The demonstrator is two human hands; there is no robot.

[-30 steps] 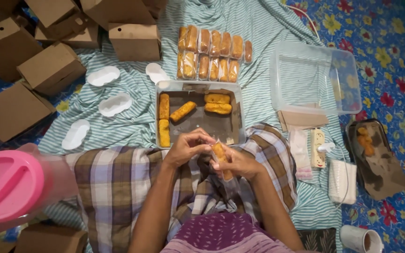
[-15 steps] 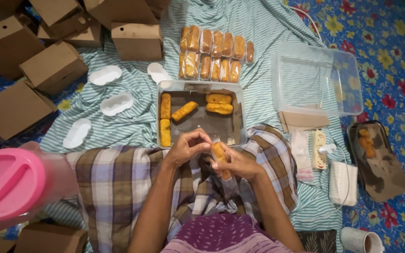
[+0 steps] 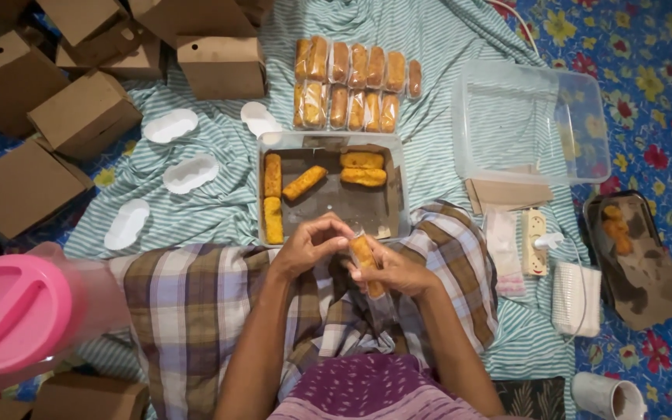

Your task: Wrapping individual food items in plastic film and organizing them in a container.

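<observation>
Head view: tray (image 3: 398, 194) holds five fried rolls (image 3: 303, 183); tub (image 3: 530, 117) empty.

Golden fried roll (image 3: 365, 260), long and breaded, half inside a clear plastic sleeve (image 3: 379, 299), upright over the checked cloth lap (image 3: 196, 303).

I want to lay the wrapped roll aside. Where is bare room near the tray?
Free: striped cloth between white trays and tray, and the tray's bare middle by the fried rolls. Also inside the clear tub. Crowded: boxes upper left, wrapped rolls above, power strip right.
</observation>
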